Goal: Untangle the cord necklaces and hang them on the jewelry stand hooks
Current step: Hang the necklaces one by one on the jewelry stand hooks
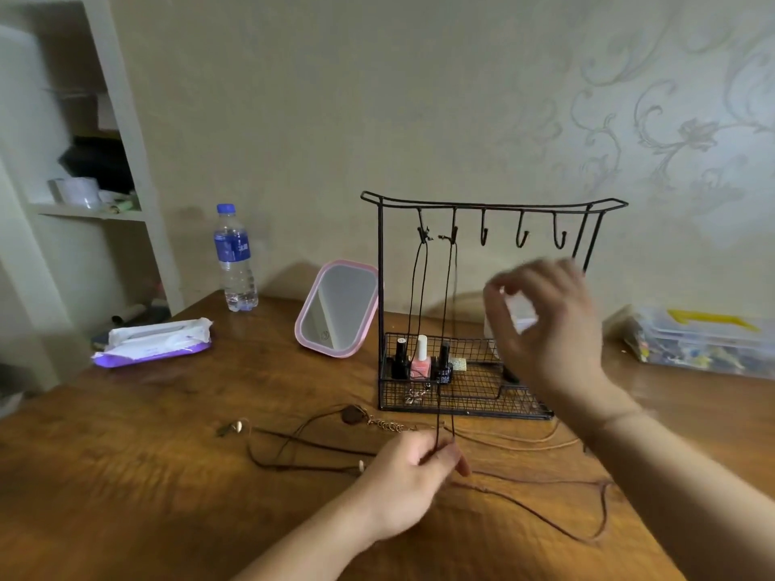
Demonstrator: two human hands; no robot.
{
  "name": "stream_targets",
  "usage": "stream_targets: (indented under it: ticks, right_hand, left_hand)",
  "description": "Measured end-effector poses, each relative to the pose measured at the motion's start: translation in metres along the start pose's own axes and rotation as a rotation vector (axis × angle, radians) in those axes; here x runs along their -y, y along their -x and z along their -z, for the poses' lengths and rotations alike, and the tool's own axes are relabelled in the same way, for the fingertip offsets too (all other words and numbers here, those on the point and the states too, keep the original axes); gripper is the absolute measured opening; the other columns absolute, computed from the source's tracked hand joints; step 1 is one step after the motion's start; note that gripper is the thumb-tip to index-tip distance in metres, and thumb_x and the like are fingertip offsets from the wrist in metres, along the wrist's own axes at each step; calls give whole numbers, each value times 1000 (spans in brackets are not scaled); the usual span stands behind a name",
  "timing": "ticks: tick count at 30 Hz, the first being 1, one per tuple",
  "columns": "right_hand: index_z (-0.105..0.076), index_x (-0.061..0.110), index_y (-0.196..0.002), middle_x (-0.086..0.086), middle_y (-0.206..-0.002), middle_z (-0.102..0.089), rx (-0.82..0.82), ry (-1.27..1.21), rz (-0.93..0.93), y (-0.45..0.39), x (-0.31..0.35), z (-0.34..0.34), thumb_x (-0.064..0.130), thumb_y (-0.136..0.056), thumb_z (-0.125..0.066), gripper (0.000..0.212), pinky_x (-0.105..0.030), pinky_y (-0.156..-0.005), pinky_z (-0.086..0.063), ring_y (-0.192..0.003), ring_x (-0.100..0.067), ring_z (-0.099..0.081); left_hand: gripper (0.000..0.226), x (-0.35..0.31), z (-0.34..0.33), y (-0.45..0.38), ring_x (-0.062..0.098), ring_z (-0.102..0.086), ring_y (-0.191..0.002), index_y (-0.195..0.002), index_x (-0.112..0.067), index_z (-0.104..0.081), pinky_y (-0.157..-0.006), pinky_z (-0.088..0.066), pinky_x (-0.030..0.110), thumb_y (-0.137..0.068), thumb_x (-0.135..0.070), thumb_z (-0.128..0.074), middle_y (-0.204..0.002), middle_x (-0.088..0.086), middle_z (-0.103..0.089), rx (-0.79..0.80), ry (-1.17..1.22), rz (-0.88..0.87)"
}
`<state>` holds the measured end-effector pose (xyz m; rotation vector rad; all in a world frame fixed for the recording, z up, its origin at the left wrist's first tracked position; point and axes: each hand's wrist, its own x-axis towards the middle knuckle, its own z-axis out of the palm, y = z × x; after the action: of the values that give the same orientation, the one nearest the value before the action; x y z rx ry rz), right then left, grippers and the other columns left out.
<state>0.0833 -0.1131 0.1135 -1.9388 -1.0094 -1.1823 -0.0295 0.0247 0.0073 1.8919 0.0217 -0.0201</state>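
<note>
A black wire jewelry stand (pixel 495 202) with several hooks stands on the wooden table (pixel 126 475). Two dark cord necklaces hang from its two leftmost hooks: one (pixel 419 287) reaches down toward the basket, the other (pixel 448 312) runs down to my left hand (pixel 409 484), which pinches its lower end just above the table. My right hand (pixel 545 325) is raised in front of the stand's right half, blurred, fingers curled and apart, holding nothing I can see. More cords (pixel 318 446) lie tangled on the table, with a brown pendant (pixel 351 415) and a light tan cord (pixel 524 444).
Nail polish bottles (pixel 420 362) stand in the stand's wire basket. A pink-framed mirror (pixel 339 308) leans left of the stand, a water bottle (pixel 235 262) behind it, a wipes pack (pixel 155 341) at the left. A clear box of beads (pixel 700 341) sits at the right. Shelves stand at the far left.
</note>
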Motion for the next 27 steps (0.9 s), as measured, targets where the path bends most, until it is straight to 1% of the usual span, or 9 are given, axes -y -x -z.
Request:
stream_targets:
  ticks: [3,4,6,9,12,14,16,20,27]
  right_hand:
    - [-61,29,-70,14,-68,-61,540,-208,-317,56,7,-6,75,-85,-33,56,-29,-57,-47,-64,2,-56]
    - [-66,22,-73,7,-69,-66,722,-330,-401,70,9,-9,82,-81,-28,71,-37,-60,-52,-66,-4,-61]
    - [-71,16,-87,-5,-85,-72,902,-553,-399,87,13,-11,77,-83,-34,71,-44,-77,-54,-81,-15,-68]
    - [-69,17,-83,0,-82,-70,800,-728,-337,82,18,-9,54,-95,-36,51,-28,-74,-52,-78,-6,-64]
    - [-51,11,-72,-8,-61,-61,632,-1006,-584,53,12,-22,42,-98,-30,45,-38,-61,-48,-62,-26,-60]
    - [-41,12,-72,-6,-53,-37,561,-1189,-797,31,4,-36,40,-101,-29,42,-35,-51,-33,-48,-20,-39]
    - [-38,14,-71,-1,-56,-25,501,-1157,-853,13,-6,-49,39,-103,-28,42,-29,-47,-23,-47,-13,-25]
    - [-39,14,-72,0,-54,-27,467,-1010,-821,-3,-21,-72,42,-103,-28,43,-22,-38,-23,-42,-12,-22]
    - [-41,15,-67,7,-46,-34,351,-1041,-870,14,-24,-106,40,-103,-30,46,-22,-40,-23,-40,-10,-27]
  left_hand:
    - [27,-5,-9,11,1,-46,-57,-81,-24,-63,-65,-38,33,-96,-42,-50,-58,-14,-54,103,-97,-62]
    - [27,-5,-11,13,0,-48,-60,-83,-23,-63,-67,-40,31,-95,-43,-51,-64,-9,-58,109,-161,-87]
    - [21,-6,-16,16,-3,-51,-65,-101,-22,-63,-71,-45,21,-97,-39,-52,-75,1,-61,144,-200,-99]
    - [18,-8,-20,18,3,-56,-70,-94,-24,-65,-78,-49,28,-98,-34,-51,-72,-7,-60,210,-171,-100]
    - [27,-12,-12,2,8,-57,-72,-77,-27,-65,-74,-46,29,-99,-34,-52,-76,-7,-64,68,-86,-54]
    - [24,-19,0,-23,13,-58,-72,-80,-25,-62,-74,-48,34,-99,-35,-51,-77,-2,-64,-63,-128,-77]
    - [15,-29,14,-50,14,-61,-81,-93,-30,-62,-75,-49,37,-97,-41,-53,-87,-4,-65,-125,-262,-84]
    - [42,-30,29,-78,10,-60,-98,-126,-24,-55,-76,-45,22,-89,-42,-66,-107,-9,-61,-293,-398,-32]
    - [22,-12,35,-71,12,-63,-94,-113,-21,-64,-74,-47,18,-92,-17,-59,-107,-4,-66,-342,-414,-74]
